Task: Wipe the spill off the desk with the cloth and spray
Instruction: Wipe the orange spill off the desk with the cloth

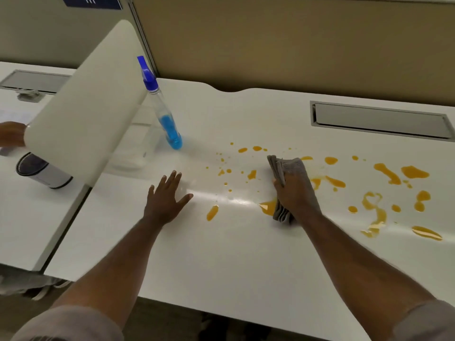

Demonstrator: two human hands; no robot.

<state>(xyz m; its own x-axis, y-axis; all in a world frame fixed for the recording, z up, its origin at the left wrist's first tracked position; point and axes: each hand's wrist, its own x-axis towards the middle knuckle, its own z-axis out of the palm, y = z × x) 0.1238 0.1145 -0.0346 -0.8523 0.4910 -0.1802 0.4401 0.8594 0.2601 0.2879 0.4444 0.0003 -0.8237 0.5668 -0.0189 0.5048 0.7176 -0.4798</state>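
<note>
An orange spill (384, 173) lies in drops and puddles across the middle and right of the white desk (221, 254). My right hand (295, 193) presses a folded grey cloth (288, 168) flat onto the spill, fingers bent over the cloth's far part. My left hand (166, 196) rests flat on the desk with fingers spread, left of the spill and holding nothing. A clear spray bottle (163, 114) with a blue trigger head and blue liquid at its base stands at the back left, apart from both hands.
A white divider panel (86, 102) separates this desk from the left one, where another person's hand (12, 134) and a dark-rimmed white cylinder (41, 171) are. A grey cable hatch (379, 119) sits at the back right. A beige partition wall runs behind.
</note>
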